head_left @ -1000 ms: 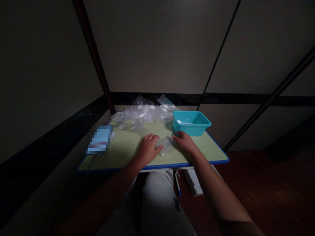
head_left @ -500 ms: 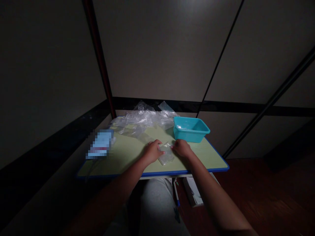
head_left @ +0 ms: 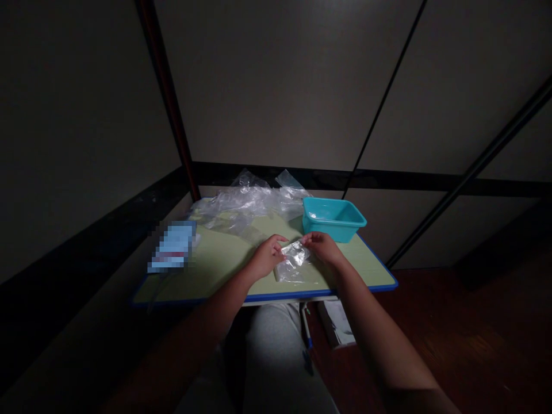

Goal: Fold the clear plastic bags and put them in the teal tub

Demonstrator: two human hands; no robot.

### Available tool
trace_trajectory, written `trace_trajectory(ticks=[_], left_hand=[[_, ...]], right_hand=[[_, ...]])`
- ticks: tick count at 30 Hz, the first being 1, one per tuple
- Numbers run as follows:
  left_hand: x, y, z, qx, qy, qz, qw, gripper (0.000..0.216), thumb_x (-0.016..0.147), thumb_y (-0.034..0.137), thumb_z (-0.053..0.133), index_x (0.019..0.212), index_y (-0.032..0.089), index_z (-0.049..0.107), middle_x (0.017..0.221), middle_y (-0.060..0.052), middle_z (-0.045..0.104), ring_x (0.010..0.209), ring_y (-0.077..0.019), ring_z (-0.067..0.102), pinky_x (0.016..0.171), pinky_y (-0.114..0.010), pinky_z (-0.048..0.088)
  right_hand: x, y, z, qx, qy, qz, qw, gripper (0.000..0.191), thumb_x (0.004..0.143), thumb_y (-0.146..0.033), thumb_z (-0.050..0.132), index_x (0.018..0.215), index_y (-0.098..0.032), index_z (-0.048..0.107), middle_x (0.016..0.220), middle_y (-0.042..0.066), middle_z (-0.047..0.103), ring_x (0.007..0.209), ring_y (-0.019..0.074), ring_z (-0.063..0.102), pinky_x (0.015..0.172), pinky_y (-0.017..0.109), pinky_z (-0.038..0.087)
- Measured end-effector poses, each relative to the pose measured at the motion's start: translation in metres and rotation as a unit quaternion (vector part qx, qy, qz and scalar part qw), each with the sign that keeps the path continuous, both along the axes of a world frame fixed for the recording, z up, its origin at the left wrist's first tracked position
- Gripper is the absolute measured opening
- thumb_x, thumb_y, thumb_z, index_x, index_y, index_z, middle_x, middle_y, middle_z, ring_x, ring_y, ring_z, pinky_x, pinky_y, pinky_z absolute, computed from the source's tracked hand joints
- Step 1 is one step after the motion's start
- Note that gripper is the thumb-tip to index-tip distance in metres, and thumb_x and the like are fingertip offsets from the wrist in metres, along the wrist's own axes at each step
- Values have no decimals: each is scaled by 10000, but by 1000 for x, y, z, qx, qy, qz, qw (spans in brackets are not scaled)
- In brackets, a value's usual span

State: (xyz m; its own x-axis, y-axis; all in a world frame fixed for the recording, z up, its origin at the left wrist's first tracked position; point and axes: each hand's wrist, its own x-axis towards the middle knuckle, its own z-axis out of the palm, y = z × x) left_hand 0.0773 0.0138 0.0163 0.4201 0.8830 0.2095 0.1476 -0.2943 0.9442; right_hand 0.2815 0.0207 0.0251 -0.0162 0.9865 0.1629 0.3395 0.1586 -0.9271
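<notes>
Thin, clear plastic bag [head_left: 296, 269], nearer the wearer than the turquoise rectangular plastic tub [head_left: 336, 230] and left of it. Right hand [head_left: 321, 248] pinches its far corner; left hand [head_left: 266, 257], half-curled, touches its left edge, grip unclear. Probably light, limp, slippery; best held by corners.

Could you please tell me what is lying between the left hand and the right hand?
In the head view, a shiny piece of clear plastic lies on the table between the left hand and the right hand.

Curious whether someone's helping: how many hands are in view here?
2: the left hand at the left side of the nearer clear plastic, the right hand at its right side.
</notes>
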Motion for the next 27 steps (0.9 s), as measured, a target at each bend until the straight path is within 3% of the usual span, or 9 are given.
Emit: trace_trajectory(ticks=[3,6,10,14,17,20,24,27], left_hand=[[-1,3,-3,-11,-2,-1,1000,429,670,34,613,1060,176,507,714,46,516,645,-99,557,612,-207,449],[-1,2,-3,-2,13,-4,1000,408,680,51,625,1058,167,525,731,34,532,647,-103,550,615,-214,446],[-4,-8,5,105,91,11,990,373,713,91,641,1069,171,563,880,-30,593,796,-154,582,736,-271,469],[-9,-25,15,256,208,-34,943,357,794,214,633,1146,238,584,1196,-65,586,1136,-225,512,1025,-385,323],[-15,-33,13,289,293,-93,907,378,871,286,550,1248,287,526,1369,-42,487,1303,-218,377,1112,-445,141],[-22,-34,4,288,352,-127,882,421,933,318,425,1352,293,408,1443,-34,390,1360,-181,291,1112,-433,136],[-28,-34,-3,297,402,-141,854,459,963,330,315,1418,283,281,1480,-30,313,1377,-152,248,1107,-403,165],[-29,-35,-2,299,428,-153,839,490,964,349,294,1441,277,214,1504,-31,248,1389,-151,212,1114,-406,145]], right_hand=[[3,-11,8,11,7,-10,1000,353,618,-460,640,790,-161,567,625,-16,562,532,113,486,518,236,355],[5,-28,10,35,-57,-44,997,309,678,-417,614,867,-181,550,551,-55,509,488,116,450,481,228,299],[4,-48,4,53,-203,-90,974,184,760,-330,551,897,-206,554,545,-48,525,509,136,490,498,234,296],[-1,-58,-5,36,-296,-123,947,156,779,-237,525,929,-217,567,625,-15,600,565,144,535,535,233,312],[-4,-63,-5,26,-344,-134,929,178,789,-197,509,955,-215,569,648,-5,616,570,141,541,539,228,305],[-5,-67,-3,21,-386,-141,911,200,802,-188,494,987,-209,567,662,2,622,591,151,555,550,233,305],[-10,-78,-1,43,-450,-168,876,266,791,-151,485,1038,-185,578,851,75,648,738,200,594,643,273,368],[-22,-91,0,107,-474,-222,845,370,832,-166,441,1190,-155,532,1151,164,577,1036,266,543,826,367,390]])
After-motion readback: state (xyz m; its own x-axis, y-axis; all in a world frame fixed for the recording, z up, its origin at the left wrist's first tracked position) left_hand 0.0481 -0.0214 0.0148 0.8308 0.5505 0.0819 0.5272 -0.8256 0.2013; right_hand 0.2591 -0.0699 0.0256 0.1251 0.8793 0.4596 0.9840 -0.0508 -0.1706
